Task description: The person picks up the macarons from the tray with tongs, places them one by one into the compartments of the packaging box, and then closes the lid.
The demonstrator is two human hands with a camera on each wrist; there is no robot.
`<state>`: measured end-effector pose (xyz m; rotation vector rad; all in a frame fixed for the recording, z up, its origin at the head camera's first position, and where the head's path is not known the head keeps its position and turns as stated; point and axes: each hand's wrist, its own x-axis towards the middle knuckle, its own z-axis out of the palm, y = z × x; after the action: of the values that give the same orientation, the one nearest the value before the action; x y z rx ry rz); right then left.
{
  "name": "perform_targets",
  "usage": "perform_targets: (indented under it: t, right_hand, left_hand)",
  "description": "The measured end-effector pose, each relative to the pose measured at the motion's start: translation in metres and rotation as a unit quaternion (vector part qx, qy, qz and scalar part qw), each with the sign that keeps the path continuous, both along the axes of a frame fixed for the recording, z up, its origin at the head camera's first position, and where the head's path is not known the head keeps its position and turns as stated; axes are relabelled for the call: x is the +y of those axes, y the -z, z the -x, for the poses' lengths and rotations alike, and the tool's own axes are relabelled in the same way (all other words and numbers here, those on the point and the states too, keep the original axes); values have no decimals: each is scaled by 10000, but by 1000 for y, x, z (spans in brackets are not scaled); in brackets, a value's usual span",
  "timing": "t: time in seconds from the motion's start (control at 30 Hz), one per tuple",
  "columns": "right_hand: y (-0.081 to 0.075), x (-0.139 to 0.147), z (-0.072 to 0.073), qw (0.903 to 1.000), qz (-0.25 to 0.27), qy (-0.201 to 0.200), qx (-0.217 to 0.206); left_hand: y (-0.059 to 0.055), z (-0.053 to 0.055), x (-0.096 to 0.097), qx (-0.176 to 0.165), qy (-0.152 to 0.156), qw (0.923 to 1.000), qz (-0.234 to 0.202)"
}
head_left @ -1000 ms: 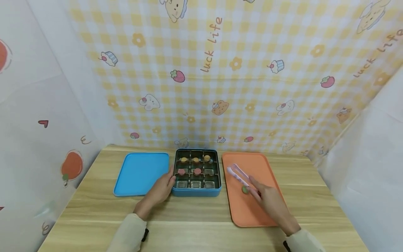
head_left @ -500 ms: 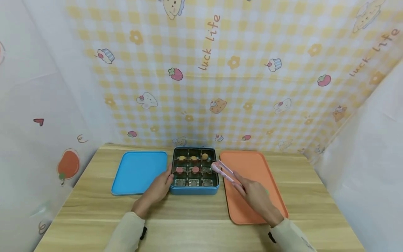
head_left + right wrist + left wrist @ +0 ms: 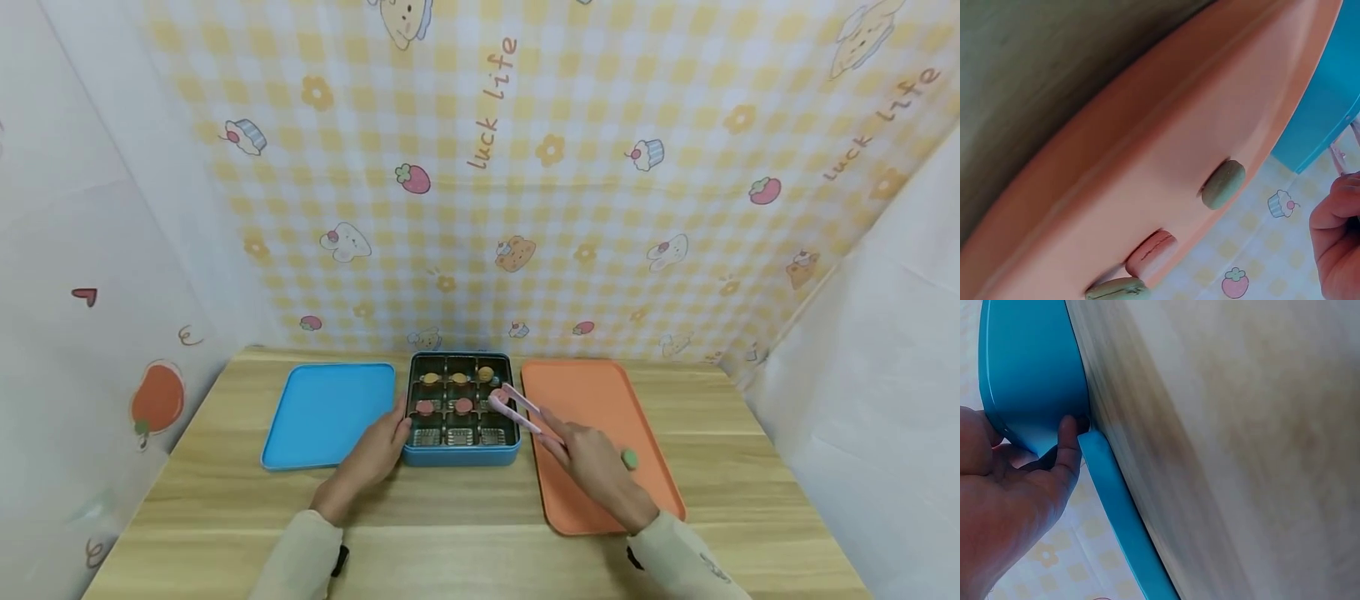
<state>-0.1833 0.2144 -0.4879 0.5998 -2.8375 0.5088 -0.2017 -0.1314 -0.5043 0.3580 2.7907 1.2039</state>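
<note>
My right hand [image 3: 596, 467] grips pink tongs [image 3: 525, 414], whose tips pinch a pink macaron [image 3: 500, 395] over the right of the box's middle row. The blue tin box [image 3: 461, 456] has a dark insert divided into compartments. Yellow-orange macarons [image 3: 460, 379] sit in its back row, and two pink macarons [image 3: 464, 406] stand in the middle row. The front row shows bare ribbed bottoms. My left hand [image 3: 375, 446] rests against the box's left wall, its fingers [image 3: 1068, 440] touching low near the base in the left wrist view.
An orange tray [image 3: 558, 500] lies right of the box. On it are a green macaron [image 3: 1224, 184], a pink macaron [image 3: 1152, 253] and another green one [image 3: 1116, 290]; my right hand hides some in the head view. A blue lid-like tray [image 3: 330, 417] lies left.
My right hand has moved left from over the orange tray to the box, bringing the tongs and pink macaron over the middle row. The left hand stays at the box's side.
</note>
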Motion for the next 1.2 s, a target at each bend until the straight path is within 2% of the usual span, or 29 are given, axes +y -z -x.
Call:
perform_targets:
  t: [0.17, 0.4, 0.6, 1.03, 1.2]
  right_hand:
    - [-1, -2, 0, 9999, -112, 40, -3]
    - [-6, -4, 3, 9985, -373, -8, 390]
    - [-6, -4, 3, 9970, -555, -96, 539]
    - [-5, -4, 3, 9965, -617, -128, 547]
    - [-4, -3, 1, 9970, -609, -97, 472]
  left_hand:
    - [-2, 1, -1, -12, 35, 10000, 40]
    - [-3, 5, -2, 140, 36, 9998, 100]
    - [-2, 5, -3, 98, 109, 9998, 167]
    - [0, 8, -3, -68, 109, 9999, 84]
    - [2, 6, -3, -30, 104, 9999, 91]
